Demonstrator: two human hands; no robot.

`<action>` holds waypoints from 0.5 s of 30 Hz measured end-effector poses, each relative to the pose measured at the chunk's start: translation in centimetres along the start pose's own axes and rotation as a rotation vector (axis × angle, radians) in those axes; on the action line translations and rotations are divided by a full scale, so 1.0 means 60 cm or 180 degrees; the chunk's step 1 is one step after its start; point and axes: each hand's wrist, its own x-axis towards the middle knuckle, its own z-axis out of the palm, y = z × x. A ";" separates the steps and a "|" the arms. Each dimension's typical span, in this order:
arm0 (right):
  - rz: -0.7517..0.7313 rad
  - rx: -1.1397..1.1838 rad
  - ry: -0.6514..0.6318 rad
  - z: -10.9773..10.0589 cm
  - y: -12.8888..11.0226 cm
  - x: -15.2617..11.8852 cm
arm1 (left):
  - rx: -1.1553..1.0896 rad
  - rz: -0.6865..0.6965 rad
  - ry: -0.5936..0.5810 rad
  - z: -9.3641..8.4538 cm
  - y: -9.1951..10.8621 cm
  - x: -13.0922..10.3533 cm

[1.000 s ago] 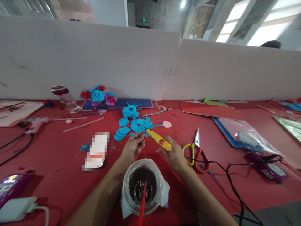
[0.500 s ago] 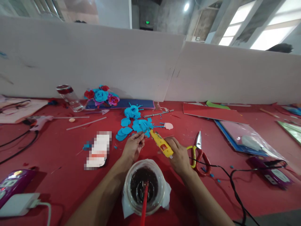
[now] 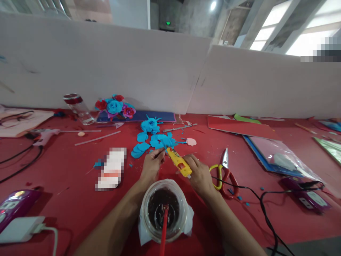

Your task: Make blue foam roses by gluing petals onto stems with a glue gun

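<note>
My right hand point(image 3: 199, 173) is wrapped round a yellow glue gun point(image 3: 180, 163), its tip pointing up and left. That tip is close to the fingertips of my left hand point(image 3: 153, 162), which are pinched together. What they hold is too small to make out against the blue behind. Just beyond lie loose blue petals point(image 3: 140, 149) and a pile of cut blue pieces point(image 3: 162, 140). Behind those sits a blue flower point(image 3: 150, 125) with thin strips sticking out. A pale pink piece point(image 3: 191, 142) rests to the right of the pile.
Close in front stands a clear cup point(image 3: 183, 213) of dark drink with a red straw point(image 3: 164, 231). Open scissors point(image 3: 225, 174) and a black cable point(image 3: 255, 193) are at the right. A phone point(image 3: 112, 169), a pink glue gun point(image 3: 45, 137) and a glass bottle point(image 3: 80, 110) are leftward.
My right hand and the yellow glue gun have moved slightly left, bringing the tip closer to my left fingertips. My left hand stays pinched in nearly the same place.
</note>
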 end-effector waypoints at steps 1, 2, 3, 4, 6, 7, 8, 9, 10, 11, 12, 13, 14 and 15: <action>-0.0051 -0.0145 -0.0029 0.000 0.000 0.000 | 0.0010 -0.0002 0.0018 0.000 0.001 0.000; -0.0098 -0.0281 -0.0054 -0.001 0.000 0.000 | 0.0010 -0.0008 0.0038 0.001 0.002 0.000; -0.0141 -0.0398 -0.0075 -0.001 0.000 0.001 | 0.0002 -0.0019 0.0047 0.002 0.003 -0.001; -0.0179 -0.0491 -0.0094 -0.002 -0.001 0.001 | -0.0008 -0.0033 0.0050 0.002 0.003 -0.001; -0.0226 -0.0601 -0.0108 -0.003 -0.001 0.002 | -0.0004 -0.0047 0.0065 0.002 0.003 -0.001; -0.0234 -0.0623 -0.0108 -0.003 -0.001 0.002 | 0.0027 -0.0026 0.0077 0.002 0.003 -0.001; -0.0234 -0.0623 -0.0101 -0.003 -0.001 0.002 | 0.0092 0.0018 0.0080 0.001 0.003 -0.001; -0.0218 -0.0595 -0.0087 -0.002 -0.001 0.002 | 0.0193 0.0083 0.0082 0.000 0.004 -0.001; -0.0183 -0.0530 -0.0074 -0.001 0.000 0.003 | 0.0327 0.0161 0.0079 0.000 0.005 -0.002; -0.0126 -0.0427 -0.0047 0.001 0.001 0.003 | 0.0480 0.0245 0.0080 -0.001 0.007 -0.003; -0.0059 -0.0292 -0.0013 0.003 0.002 0.003 | 0.0637 0.0324 0.0087 -0.002 0.009 -0.003; 0.0011 -0.0144 0.0030 0.005 0.003 0.002 | 0.0781 0.0392 0.0098 -0.002 0.012 -0.004; 0.0079 -0.0004 0.0067 0.006 0.004 0.002 | 0.0899 0.0445 0.0104 -0.002 0.014 -0.005; 0.0136 0.0109 0.0092 0.007 0.005 0.002 | 0.0985 0.0481 0.0103 -0.002 0.015 -0.006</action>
